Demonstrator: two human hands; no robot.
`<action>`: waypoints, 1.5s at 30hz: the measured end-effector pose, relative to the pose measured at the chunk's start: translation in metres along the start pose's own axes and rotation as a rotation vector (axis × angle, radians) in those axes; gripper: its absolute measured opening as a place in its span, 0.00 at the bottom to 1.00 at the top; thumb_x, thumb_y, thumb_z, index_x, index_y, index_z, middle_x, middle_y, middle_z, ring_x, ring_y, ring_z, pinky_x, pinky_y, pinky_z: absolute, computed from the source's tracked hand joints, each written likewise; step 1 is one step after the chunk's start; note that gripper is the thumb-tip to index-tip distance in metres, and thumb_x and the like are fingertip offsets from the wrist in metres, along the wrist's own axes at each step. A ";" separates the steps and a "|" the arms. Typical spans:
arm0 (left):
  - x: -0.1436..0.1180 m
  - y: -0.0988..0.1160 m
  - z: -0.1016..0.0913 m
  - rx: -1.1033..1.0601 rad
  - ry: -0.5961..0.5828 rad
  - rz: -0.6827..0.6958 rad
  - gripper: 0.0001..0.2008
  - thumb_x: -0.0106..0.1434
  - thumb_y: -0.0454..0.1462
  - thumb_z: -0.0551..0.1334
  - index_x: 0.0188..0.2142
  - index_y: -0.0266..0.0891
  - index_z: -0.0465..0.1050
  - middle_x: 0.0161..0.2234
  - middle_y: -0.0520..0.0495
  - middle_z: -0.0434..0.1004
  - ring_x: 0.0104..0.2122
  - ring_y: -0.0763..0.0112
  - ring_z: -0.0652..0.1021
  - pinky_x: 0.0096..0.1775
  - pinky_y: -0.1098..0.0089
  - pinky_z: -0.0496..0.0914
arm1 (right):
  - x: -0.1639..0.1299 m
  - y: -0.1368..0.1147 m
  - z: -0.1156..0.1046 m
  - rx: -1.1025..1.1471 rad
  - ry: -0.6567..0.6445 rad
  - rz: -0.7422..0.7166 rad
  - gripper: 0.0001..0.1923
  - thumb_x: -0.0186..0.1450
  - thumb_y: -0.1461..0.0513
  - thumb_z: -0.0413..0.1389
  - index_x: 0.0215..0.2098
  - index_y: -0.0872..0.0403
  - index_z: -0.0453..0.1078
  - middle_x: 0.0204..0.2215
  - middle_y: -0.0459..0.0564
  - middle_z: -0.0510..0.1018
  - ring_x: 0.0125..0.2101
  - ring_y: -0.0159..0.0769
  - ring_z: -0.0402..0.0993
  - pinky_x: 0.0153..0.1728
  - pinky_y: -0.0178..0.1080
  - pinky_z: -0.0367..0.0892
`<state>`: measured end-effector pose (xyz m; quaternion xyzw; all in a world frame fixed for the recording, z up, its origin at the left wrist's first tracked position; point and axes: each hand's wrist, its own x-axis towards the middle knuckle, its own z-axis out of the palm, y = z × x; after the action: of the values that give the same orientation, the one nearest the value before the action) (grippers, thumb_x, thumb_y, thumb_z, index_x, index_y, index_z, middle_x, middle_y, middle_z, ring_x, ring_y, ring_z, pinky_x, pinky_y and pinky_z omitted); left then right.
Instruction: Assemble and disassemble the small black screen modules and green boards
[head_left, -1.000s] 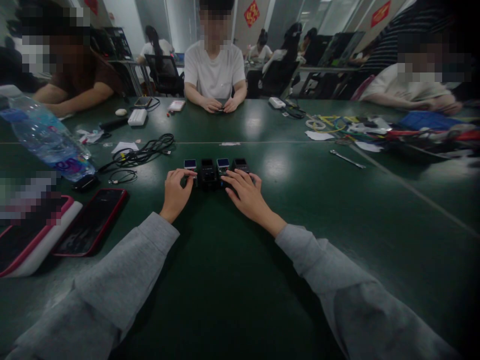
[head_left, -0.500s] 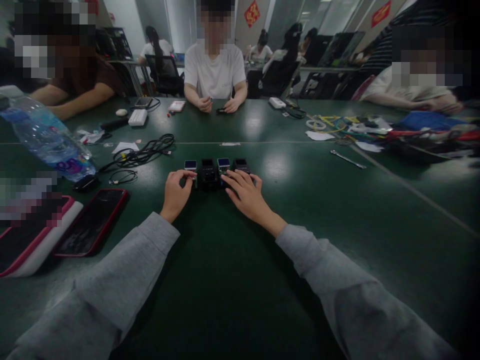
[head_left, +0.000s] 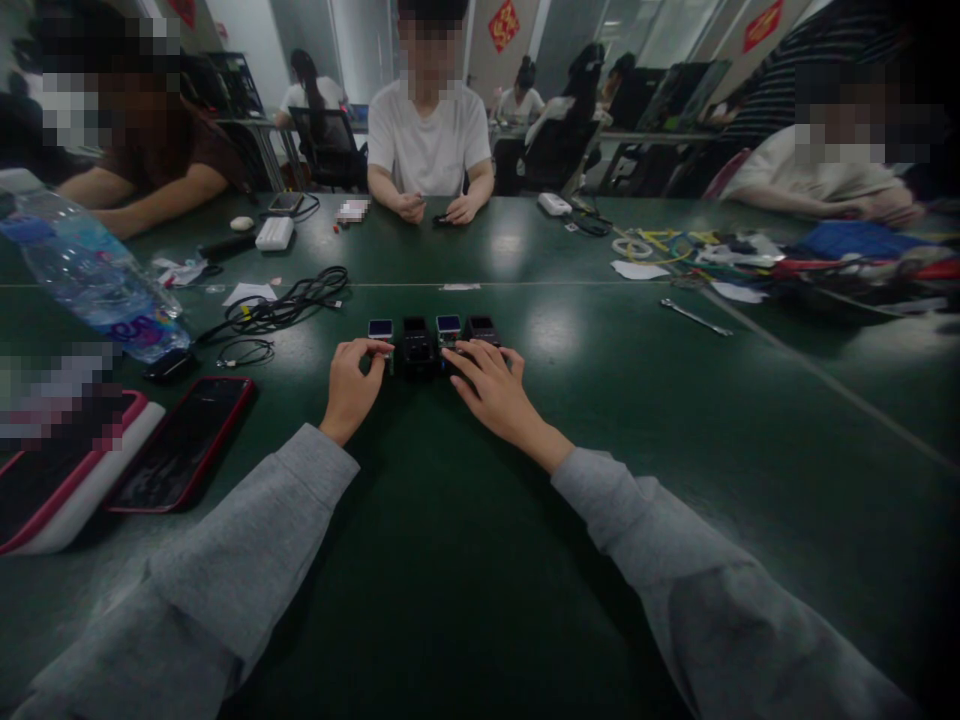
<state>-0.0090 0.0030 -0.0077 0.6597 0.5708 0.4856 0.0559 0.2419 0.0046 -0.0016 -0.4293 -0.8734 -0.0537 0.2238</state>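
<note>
Several small electronic devices stand side by side on the green table. My left hand (head_left: pixel 354 388) is closed around the leftmost one, a small circuit board with a screen (head_left: pixel 380 329); its lower part is behind my fingers. To its right is a black box-shaped device with a small screen (head_left: pixel 416 345). A second circuit board with a screen (head_left: pixel 448 326) and another black device (head_left: pixel 481 325) complete the row. Over these two lies my right hand (head_left: pixel 491 390), fingers spread, fingertips touching the second board and reaching across the front of the black device.
Left of me are phones in red cases (head_left: pixel 184 445), a tilted water bottle (head_left: pixel 97 270) and a coiled black cable (head_left: pixel 292 300). A wrench (head_left: pixel 695 317) and a heap of cables (head_left: pixel 825 260) lie to the right. People sit around the table.
Both hands stay in place on the devices. The view has shifted very slightly; nothing else has visibly moved.
</note>
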 end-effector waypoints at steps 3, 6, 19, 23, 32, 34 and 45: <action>0.000 0.004 -0.001 0.027 0.004 0.029 0.08 0.65 0.30 0.59 0.38 0.41 0.76 0.40 0.46 0.80 0.44 0.60 0.75 0.47 0.58 0.68 | 0.000 -0.001 0.000 -0.001 0.009 -0.003 0.22 0.76 0.57 0.44 0.67 0.46 0.57 0.64 0.51 0.64 0.64 0.44 0.54 0.61 0.53 0.48; -0.002 0.012 -0.003 0.097 -0.009 0.106 0.07 0.65 0.30 0.59 0.39 0.41 0.75 0.40 0.46 0.80 0.45 0.60 0.75 0.49 0.57 0.66 | 0.000 -0.001 0.001 -0.010 0.021 -0.006 0.22 0.76 0.58 0.43 0.66 0.47 0.58 0.64 0.51 0.64 0.64 0.45 0.55 0.61 0.53 0.47; -0.011 0.028 -0.002 0.359 -0.188 0.327 0.16 0.68 0.35 0.60 0.55 0.49 0.71 0.56 0.44 0.73 0.57 0.52 0.68 0.54 0.49 0.57 | 0.000 0.000 0.002 -0.001 0.015 0.000 0.22 0.75 0.57 0.44 0.66 0.46 0.58 0.64 0.51 0.64 0.64 0.45 0.54 0.61 0.53 0.47; -0.011 0.029 -0.002 0.329 -0.187 0.301 0.15 0.67 0.34 0.60 0.52 0.51 0.73 0.56 0.45 0.74 0.58 0.51 0.68 0.56 0.48 0.56 | 0.000 -0.001 0.000 -0.003 0.010 0.000 0.22 0.75 0.57 0.43 0.66 0.47 0.58 0.64 0.51 0.63 0.65 0.45 0.54 0.61 0.54 0.48; -0.010 0.027 -0.001 0.319 -0.216 0.301 0.15 0.68 0.34 0.59 0.52 0.50 0.73 0.55 0.45 0.74 0.58 0.52 0.68 0.56 0.48 0.55 | 0.000 -0.002 0.000 -0.003 -0.002 -0.002 0.22 0.75 0.57 0.43 0.67 0.46 0.57 0.64 0.51 0.63 0.65 0.45 0.53 0.61 0.53 0.48; -0.010 0.028 -0.002 0.312 -0.213 0.294 0.14 0.68 0.35 0.59 0.52 0.49 0.73 0.55 0.45 0.74 0.57 0.51 0.68 0.56 0.49 0.55 | 0.001 -0.002 0.000 0.000 0.010 -0.006 0.22 0.75 0.57 0.44 0.66 0.46 0.57 0.65 0.50 0.63 0.65 0.45 0.53 0.61 0.53 0.48; -0.009 0.029 -0.001 0.244 -0.136 0.222 0.11 0.69 0.37 0.58 0.50 0.47 0.73 0.53 0.44 0.76 0.55 0.54 0.70 0.55 0.51 0.57 | 0.003 0.010 0.005 0.129 0.243 0.274 0.20 0.72 0.58 0.44 0.61 0.48 0.61 0.61 0.54 0.64 0.61 0.50 0.56 0.55 0.54 0.57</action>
<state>0.0115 -0.0148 0.0061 0.7519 0.5438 0.3704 -0.0402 0.2460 0.0145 -0.0060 -0.5191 -0.7750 -0.0183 0.3600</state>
